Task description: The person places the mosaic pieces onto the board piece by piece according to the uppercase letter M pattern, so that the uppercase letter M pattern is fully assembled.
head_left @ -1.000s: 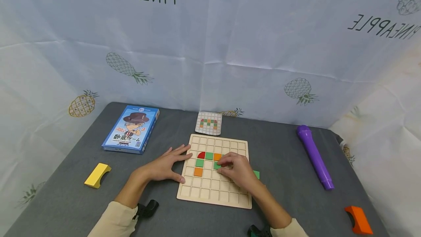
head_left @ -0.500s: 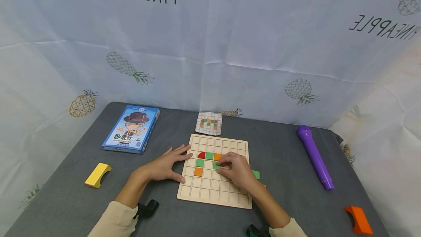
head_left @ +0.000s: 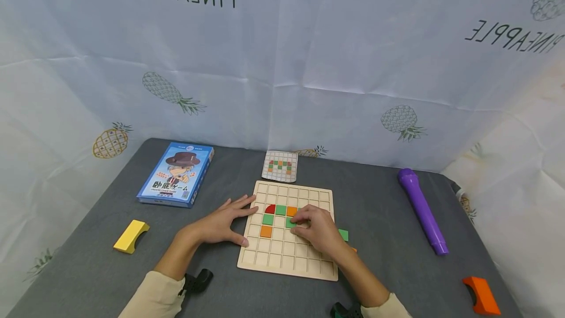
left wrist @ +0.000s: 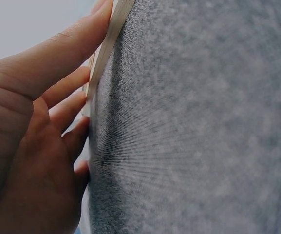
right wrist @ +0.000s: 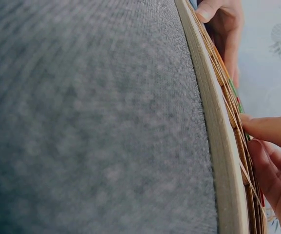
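Observation:
A square wooden grid board (head_left: pixel 287 260) lies on the grey table. On it sit a red quarter-round tile (head_left: pixel 270 208), green tiles (head_left: pixel 280 210) and orange tiles (head_left: pixel 266 231). My left hand (head_left: pixel 225 222) rests with spread fingers on the board's left edge, thumb (left wrist: pixel 77 41) against the rim in the left wrist view. Over the board's right half, my right hand (head_left: pixel 320 229) pinches a green tile (head_left: pixel 290 223) at a cell below an orange one. That hand covers several cells behind it. Beyond the board lies a pattern card (head_left: pixel 280 166) with a small coloured design.
Right of the board, a loose green tile (head_left: pixel 344 234) and a bit of orange show past my forearm. A blue game box (head_left: pixel 176 173) and yellow arch block (head_left: pixel 131 235) lie left. A purple microphone-shaped stick (head_left: pixel 422 210) and orange arch block (head_left: pixel 482 296) lie right.
The green tile under my right fingertips has shifted very slightly left. My left hand stays put on the board's edge.

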The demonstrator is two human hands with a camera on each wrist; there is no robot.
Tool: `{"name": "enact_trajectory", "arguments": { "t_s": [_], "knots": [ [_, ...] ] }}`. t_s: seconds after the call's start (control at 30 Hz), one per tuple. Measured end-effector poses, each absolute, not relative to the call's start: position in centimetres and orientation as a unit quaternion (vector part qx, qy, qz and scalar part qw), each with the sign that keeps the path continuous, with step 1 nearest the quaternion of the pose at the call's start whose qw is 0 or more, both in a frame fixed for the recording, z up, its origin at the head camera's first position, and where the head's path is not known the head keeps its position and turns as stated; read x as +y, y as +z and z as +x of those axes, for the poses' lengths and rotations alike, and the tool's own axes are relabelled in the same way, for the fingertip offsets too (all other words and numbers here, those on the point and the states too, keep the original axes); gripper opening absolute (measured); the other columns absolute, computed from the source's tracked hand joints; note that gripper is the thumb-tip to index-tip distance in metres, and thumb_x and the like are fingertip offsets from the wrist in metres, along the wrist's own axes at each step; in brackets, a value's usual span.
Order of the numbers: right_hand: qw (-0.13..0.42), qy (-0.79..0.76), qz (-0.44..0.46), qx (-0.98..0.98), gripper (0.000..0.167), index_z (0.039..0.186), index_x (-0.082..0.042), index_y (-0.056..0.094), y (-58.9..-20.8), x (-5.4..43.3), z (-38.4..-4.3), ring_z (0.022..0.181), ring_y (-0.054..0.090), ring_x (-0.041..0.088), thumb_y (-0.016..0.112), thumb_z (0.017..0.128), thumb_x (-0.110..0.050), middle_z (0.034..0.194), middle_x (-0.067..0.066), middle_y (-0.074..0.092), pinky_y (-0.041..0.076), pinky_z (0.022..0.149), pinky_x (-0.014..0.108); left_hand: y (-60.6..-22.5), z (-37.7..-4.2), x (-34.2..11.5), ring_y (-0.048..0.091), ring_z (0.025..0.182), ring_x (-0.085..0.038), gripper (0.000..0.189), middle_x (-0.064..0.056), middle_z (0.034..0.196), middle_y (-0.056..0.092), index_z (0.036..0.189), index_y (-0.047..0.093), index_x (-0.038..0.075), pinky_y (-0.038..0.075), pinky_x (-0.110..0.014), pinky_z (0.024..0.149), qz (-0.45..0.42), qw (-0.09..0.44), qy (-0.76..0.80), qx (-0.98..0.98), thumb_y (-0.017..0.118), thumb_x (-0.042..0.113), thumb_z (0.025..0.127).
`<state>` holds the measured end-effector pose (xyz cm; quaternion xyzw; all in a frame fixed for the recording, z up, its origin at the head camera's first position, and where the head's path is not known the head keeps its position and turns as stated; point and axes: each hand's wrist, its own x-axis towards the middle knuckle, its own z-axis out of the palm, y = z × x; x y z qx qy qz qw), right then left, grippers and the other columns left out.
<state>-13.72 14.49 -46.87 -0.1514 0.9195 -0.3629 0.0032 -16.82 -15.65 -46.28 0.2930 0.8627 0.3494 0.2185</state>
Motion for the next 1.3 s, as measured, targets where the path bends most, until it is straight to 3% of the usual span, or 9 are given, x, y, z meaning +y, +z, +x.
{"name": "enact_trajectory", "arguments": {
  "t_s": [0.73, 1.17, 1.3],
  "knots": [
    [0.018, -0.409, -0.173, 0.896, 0.022, 0.1, -0.016, 0.08, -46.5, 15.4, -13.9, 0.087, 0.068, 0.01, 0.087, 0.08, -0.013, 0.096, -0.003, 0.072, 0.055, 0.076, 0.021, -46.1, -16.8, -15.6, 0.008, 0.16, -0.044, 0.091, -0.016, 0.173, 0.016, 0.156, 0.042, 0.006, 0.0, -0.071, 0.125, 0.296, 0.217, 0.35, 0.862, 0.085, 0.037, 0.082],
    [0.014, -0.399, -0.21, 0.893, 0.029, 0.111, -0.015, 0.078, -46.0, 17.4, -13.6, 0.097, 0.071, 0.02, 0.084, 0.084, -0.022, 0.11, -0.001, 0.075, 0.056, 0.074, 0.022, -46.4, -17.0, -15.5, 0.007, 0.161, -0.042, 0.092, -0.013, 0.173, 0.016, 0.156, 0.041, 0.008, -0.001, -0.069, 0.126, 0.294, 0.221, 0.352, 0.861, 0.085, 0.037, 0.081],
    [0.024, -0.396, -0.21, 0.893, 0.032, 0.114, -0.014, 0.078, -45.8, 18.8, -13.3, 0.086, 0.067, 0.014, 0.083, 0.085, -0.026, 0.115, -0.001, 0.074, 0.054, 0.07, 0.021, -46.4, -16.9, -15.7, 0.008, 0.16, -0.043, 0.091, -0.014, 0.173, 0.015, 0.156, 0.041, 0.007, 0.0, -0.07, 0.126, 0.298, 0.22, 0.351, 0.86, 0.085, 0.037, 0.082]
  ]
}}
